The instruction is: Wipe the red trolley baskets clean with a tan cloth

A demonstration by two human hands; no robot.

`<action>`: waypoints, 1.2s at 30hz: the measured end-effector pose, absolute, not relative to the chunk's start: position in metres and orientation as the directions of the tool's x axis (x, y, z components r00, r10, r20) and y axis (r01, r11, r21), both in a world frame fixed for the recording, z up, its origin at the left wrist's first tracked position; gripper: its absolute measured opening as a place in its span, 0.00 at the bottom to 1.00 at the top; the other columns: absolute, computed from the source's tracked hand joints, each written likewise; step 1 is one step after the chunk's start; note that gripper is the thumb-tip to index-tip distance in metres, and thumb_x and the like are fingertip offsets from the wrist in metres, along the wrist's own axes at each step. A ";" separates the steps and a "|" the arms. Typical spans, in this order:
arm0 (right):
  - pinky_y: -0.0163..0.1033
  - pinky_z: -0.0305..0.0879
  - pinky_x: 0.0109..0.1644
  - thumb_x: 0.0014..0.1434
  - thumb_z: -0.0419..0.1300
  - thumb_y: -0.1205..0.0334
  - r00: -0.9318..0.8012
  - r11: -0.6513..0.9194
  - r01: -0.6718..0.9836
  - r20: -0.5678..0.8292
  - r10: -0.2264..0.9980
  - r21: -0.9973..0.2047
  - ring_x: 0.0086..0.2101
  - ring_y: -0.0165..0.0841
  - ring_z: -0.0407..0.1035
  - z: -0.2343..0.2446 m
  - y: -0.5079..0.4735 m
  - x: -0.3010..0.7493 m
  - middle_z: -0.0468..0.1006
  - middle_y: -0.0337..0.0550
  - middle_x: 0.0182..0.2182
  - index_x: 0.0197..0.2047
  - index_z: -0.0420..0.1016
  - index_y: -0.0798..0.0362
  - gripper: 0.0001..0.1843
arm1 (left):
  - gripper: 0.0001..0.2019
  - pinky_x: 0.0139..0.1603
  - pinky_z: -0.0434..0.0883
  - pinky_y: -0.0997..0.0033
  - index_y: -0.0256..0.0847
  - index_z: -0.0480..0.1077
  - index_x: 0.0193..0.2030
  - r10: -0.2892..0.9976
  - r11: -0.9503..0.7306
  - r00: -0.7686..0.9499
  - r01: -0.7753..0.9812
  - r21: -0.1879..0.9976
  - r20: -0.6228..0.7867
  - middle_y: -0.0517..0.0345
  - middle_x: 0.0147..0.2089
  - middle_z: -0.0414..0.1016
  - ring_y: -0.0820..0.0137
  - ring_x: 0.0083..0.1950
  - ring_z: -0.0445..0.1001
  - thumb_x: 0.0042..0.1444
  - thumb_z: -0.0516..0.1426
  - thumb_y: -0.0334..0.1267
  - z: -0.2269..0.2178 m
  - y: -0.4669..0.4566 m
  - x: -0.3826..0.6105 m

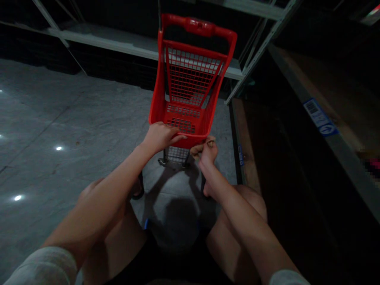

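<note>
The left hand's (160, 136) fingers rest over the near rim; the right hand's (210, 150) close around a bunched tan item (196, 151) at its corner. The red shopping cart (190, 79) points lengthwise away, handle (199, 27) farthest, on grey floor (89, 118) before metal shelving (127, 45).

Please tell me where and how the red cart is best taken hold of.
The red cart is probably best held by the thick middle of its handle bar, from above and the near side. The bar crosses the raised top, with an open gap beneath for fingers to close around. The shelf stands behind it, so the far side looks less convenient.
</note>
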State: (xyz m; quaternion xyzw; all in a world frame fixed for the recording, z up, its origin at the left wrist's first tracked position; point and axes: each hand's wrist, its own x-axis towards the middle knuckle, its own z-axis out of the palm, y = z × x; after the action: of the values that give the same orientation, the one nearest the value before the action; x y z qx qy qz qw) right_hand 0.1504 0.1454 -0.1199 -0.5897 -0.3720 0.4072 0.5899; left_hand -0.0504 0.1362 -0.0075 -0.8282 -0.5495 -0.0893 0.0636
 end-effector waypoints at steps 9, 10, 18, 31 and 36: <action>0.50 0.69 0.61 0.58 0.53 0.62 0.523 0.261 0.324 0.402 0.751 -0.909 0.50 0.39 0.73 -0.066 0.163 0.170 0.74 0.48 0.47 0.47 0.71 0.50 0.14 | 0.19 0.41 0.70 0.65 0.38 0.78 0.46 0.861 -0.494 0.476 0.867 0.068 0.180 0.47 0.38 0.84 0.61 0.40 0.82 0.73 0.49 0.46 -0.003 0.139 -0.024; 0.51 0.68 0.62 0.59 0.52 0.63 0.514 0.272 0.353 0.429 0.743 -0.895 0.51 0.39 0.72 -0.066 0.166 0.172 0.74 0.49 0.48 0.48 0.71 0.51 0.15 | 0.18 0.41 0.70 0.65 0.38 0.78 0.48 0.846 -0.518 0.498 0.852 0.072 0.191 0.48 0.40 0.84 0.61 0.41 0.82 0.73 0.49 0.44 -0.002 0.137 -0.022; 0.56 0.65 0.67 0.61 0.52 0.67 0.294 0.368 0.501 0.554 0.778 -0.783 0.57 0.41 0.70 -0.068 0.146 0.172 0.72 0.52 0.54 0.50 0.75 0.50 0.16 | 0.18 0.60 0.70 0.59 0.40 0.79 0.40 0.796 -0.583 0.557 0.811 0.052 0.237 0.52 0.38 0.83 0.63 0.45 0.80 0.71 0.53 0.48 0.006 0.135 -0.079; 0.51 0.67 0.63 0.60 0.52 0.73 -0.224 0.583 0.557 0.569 0.791 -0.591 0.53 0.40 0.72 -0.056 0.126 0.156 0.80 0.46 0.50 0.53 0.76 0.46 0.23 | 0.18 0.56 0.68 0.63 0.39 0.75 0.38 0.756 -0.632 0.589 0.771 0.081 0.285 0.53 0.34 0.79 0.66 0.39 0.77 0.73 0.49 0.44 -0.013 0.133 -0.068; 0.48 0.71 0.57 0.60 0.51 0.72 0.048 0.433 0.688 0.632 0.773 -0.582 0.47 0.39 0.74 -0.044 0.167 0.214 0.80 0.46 0.44 0.45 0.80 0.48 0.19 | 0.18 0.56 0.68 0.62 0.39 0.74 0.37 0.746 -0.640 0.594 0.765 0.075 0.301 0.53 0.33 0.79 0.66 0.39 0.77 0.74 0.49 0.44 -0.013 0.133 -0.067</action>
State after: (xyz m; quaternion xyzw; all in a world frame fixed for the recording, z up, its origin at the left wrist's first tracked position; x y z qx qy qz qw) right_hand 0.2138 0.1671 -0.0436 -0.5307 -0.6884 0.0434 0.4924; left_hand -0.0669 0.1331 -0.0130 -0.8923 -0.4233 -0.1541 0.0312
